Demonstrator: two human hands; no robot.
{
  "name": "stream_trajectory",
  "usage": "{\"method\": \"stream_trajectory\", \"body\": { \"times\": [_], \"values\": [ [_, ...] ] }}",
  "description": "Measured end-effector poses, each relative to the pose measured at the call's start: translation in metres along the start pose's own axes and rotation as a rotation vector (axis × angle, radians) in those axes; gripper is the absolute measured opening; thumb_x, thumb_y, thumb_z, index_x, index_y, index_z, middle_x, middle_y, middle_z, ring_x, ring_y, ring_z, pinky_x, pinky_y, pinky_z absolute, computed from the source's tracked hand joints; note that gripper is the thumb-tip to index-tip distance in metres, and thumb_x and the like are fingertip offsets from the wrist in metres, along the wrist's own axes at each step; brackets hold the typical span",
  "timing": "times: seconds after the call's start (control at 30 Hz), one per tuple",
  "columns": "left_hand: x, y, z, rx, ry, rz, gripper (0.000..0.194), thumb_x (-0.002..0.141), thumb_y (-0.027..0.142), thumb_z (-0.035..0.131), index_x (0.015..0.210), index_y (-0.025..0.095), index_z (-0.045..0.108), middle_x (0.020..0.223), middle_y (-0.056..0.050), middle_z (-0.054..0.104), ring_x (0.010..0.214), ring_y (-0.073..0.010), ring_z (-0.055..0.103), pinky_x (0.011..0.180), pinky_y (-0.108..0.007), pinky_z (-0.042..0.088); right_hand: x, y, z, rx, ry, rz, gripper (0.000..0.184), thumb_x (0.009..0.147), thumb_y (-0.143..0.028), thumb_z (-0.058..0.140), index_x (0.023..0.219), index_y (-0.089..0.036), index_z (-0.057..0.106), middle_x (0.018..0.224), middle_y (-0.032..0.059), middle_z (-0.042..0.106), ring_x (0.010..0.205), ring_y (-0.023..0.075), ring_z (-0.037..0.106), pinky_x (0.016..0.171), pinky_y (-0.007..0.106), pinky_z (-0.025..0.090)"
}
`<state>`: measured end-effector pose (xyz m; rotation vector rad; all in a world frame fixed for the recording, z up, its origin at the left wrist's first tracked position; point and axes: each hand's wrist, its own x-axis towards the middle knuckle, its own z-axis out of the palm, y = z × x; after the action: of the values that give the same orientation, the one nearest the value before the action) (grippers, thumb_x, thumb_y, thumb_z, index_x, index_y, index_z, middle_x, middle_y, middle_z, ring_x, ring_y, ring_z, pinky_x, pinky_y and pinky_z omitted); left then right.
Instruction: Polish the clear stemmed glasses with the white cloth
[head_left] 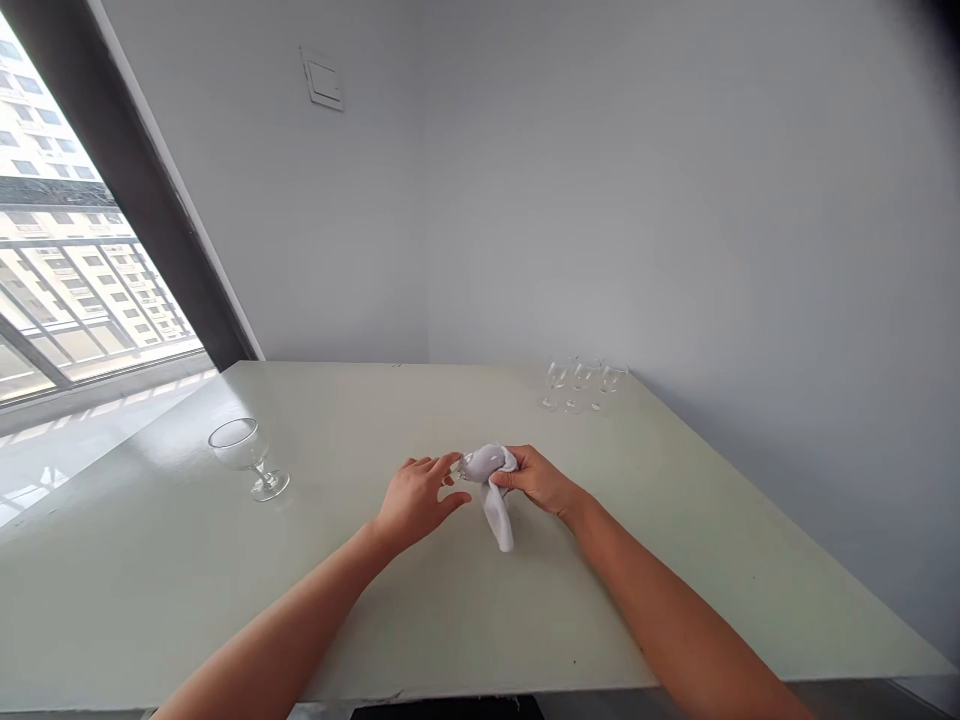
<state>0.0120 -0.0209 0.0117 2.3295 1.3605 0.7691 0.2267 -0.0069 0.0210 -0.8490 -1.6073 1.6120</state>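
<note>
Above the middle of the table, a small wine glass [480,463] lies on its side with its bowl toward the right. My right hand [536,478] is closed around the bowl end and pinches a white cloth [498,518]. Part of the cloth seems to be stuffed in the bowl, and a loose end hangs below. At the glass's left end, my left hand [424,495] has its fingers spread and its thumb apart. Its fingertips are close to the glass; whether they touch it I cannot tell.
A large goblet [238,445] stands upright on the left of the pale glossy table [337,600]. Several small stemmed glasses [581,378] are grouped at the far right edge, near the grey wall [675,200]. A window [75,250] is on the left.
</note>
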Motion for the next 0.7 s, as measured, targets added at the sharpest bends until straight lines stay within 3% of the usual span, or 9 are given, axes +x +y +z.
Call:
{"method": "stream_trajectory", "body": {
  "times": [0.07, 0.2, 0.3, 0.5, 0.7],
  "values": [
    [0.0, -0.005, 0.001, 0.243, 0.138, 0.101, 0.035, 0.078, 0.044, 0.05, 0.109, 0.027, 0.052, 0.074, -0.002, 0.062, 0.073, -0.017, 0.055, 0.072, -0.031, 0.035, 0.003, 0.004, 0.007, 0.058, 0.031, -0.008, 0.031, 0.064, -0.037, 0.068, 0.085, -0.014, 0.063, 0.068, 0.0004, 0.059, 0.064, 0.0142, 0.056, 0.062, 0.029, 0.047],
    [0.0, -0.014, 0.0, 0.464, 0.237, 0.212, 0.026, 0.086, 0.034, 0.041, 0.107, 0.027, 0.054, 0.067, -0.002, 0.06, 0.068, -0.016, 0.053, 0.071, -0.032, 0.031, 0.001, -0.003, 0.015, 0.088, -0.053, 0.01, 0.033, 0.065, -0.037, 0.068, 0.089, -0.015, 0.062, 0.076, 0.0027, 0.06, 0.071, 0.017, 0.058, 0.063, 0.032, 0.049],
    [0.001, -0.018, -0.001, 0.516, 0.283, 0.26, 0.026, 0.085, 0.031, 0.043, 0.109, 0.027, 0.054, 0.069, -0.002, 0.061, 0.068, -0.0148, 0.053, 0.071, -0.032, 0.03, -0.002, -0.009, 0.02, 0.097, -0.051, 0.009, 0.033, 0.067, -0.036, 0.067, 0.092, -0.015, 0.06, 0.081, 0.004, 0.059, 0.076, 0.0178, 0.058, 0.062, 0.031, 0.05],
    [0.002, -0.019, -0.006, 0.566, 0.452, 0.366, 0.028, 0.082, 0.024, 0.05, 0.11, 0.026, 0.053, 0.07, 0.0, 0.063, 0.068, -0.0124, 0.053, 0.076, -0.032, 0.029, 0.002, -0.006, 0.036, 0.272, 0.078, -0.003, 0.033, 0.073, -0.037, 0.062, 0.099, -0.018, 0.056, 0.085, 0.0047, 0.06, 0.077, 0.0188, 0.059, 0.06, 0.032, 0.052],
    [-0.002, -0.025, -0.004, 0.579, 0.493, 0.363, 0.032, 0.082, 0.02, 0.05, 0.113, 0.029, 0.051, 0.071, 0.001, 0.064, 0.071, -0.0115, 0.054, 0.086, -0.036, 0.026, 0.006, 0.003, 0.04, 0.453, 0.096, 0.134, 0.031, 0.078, -0.043, 0.054, 0.092, -0.016, 0.059, 0.083, 0.0077, 0.063, 0.073, 0.0209, 0.063, 0.048, 0.027, 0.05]
  ]
}}
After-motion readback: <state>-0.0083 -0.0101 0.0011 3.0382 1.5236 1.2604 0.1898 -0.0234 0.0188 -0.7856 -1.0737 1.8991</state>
